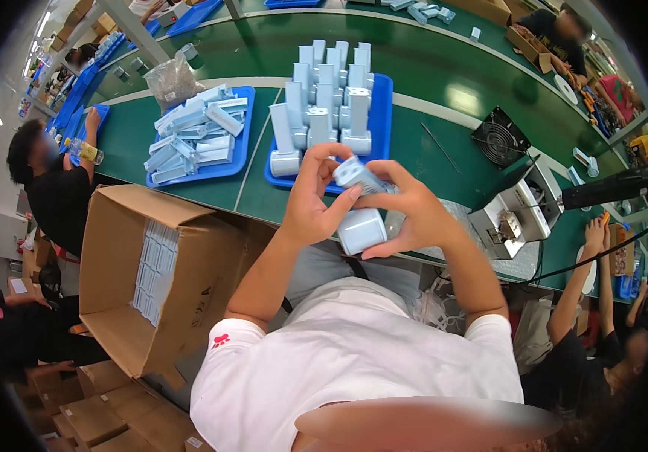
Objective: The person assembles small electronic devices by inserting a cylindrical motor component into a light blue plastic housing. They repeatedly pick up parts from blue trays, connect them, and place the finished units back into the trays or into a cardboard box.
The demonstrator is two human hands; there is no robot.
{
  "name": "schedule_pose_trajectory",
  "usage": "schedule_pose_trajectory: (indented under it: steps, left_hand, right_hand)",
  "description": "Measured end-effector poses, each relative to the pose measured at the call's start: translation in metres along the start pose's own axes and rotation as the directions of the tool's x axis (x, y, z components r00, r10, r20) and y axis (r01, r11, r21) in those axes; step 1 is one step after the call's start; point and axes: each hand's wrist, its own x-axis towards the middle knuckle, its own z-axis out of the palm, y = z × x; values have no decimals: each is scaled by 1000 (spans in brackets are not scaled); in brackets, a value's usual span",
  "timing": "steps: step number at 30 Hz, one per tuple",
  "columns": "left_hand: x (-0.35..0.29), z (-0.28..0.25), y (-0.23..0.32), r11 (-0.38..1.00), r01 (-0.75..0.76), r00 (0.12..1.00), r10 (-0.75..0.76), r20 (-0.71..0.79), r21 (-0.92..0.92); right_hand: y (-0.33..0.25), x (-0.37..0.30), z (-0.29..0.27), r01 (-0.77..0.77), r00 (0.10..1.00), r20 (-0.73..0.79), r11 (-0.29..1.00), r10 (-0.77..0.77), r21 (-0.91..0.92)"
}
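Both my hands hold one light-blue plastic housing [362, 230] in front of my chest, just off the near edge of the bench. My left hand [315, 197] pinches the end of its narrow, box-shaped handle between thumb and fingers. Around the handle and the rounded, cup-like body my right hand [413, 209] is closed, its thumb reaching toward the left one. Just beyond, a blue tray [382, 113] carries several like housings standing with their handles up. To its left, another blue tray [245, 143] is heaped with loose light-blue handle-shaped pieces [202, 128].
An open cardboard box [188, 301] with stacked light-blue pieces stands at my left. A small bench machine [508, 218], a black fan [501, 137] and a thin rod [441, 147] are on the right. A clear bag [173, 81] lies behind the left tray. Other people work on both sides.
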Motion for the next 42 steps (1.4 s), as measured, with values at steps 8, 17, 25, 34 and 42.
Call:
schedule_pose_trajectory:
  steps: [8, 17, 25, 34, 42]
  left_hand:
    - [-14, 54, -36, 934, 357, 934, -356, 32, -31]
    - [-12, 54, -75, 872, 428, 859, -474, -192, -239]
    - [-2, 84, -85, 946, 173, 917, -256, -307, -273]
    - [-3, 16, -37, 957, 144, 951, -205, 232, 254]
    - [-21, -1, -56, 984, 180, 984, -180, 14, 3]
  right_hand:
    - [58, -49, 23, -204, 855, -515, 954, 65, -219]
    - [79, -75, 5, -30, 682, -578, 807, 448, 590]
    - [57, -75, 51, -169, 630, -508, 742, 587, 649]
    - [51, -69, 45, -435, 782, -265, 798, 564, 416]
    - [80, -76, 42, 39, 618, -713, 893, 331, 447]
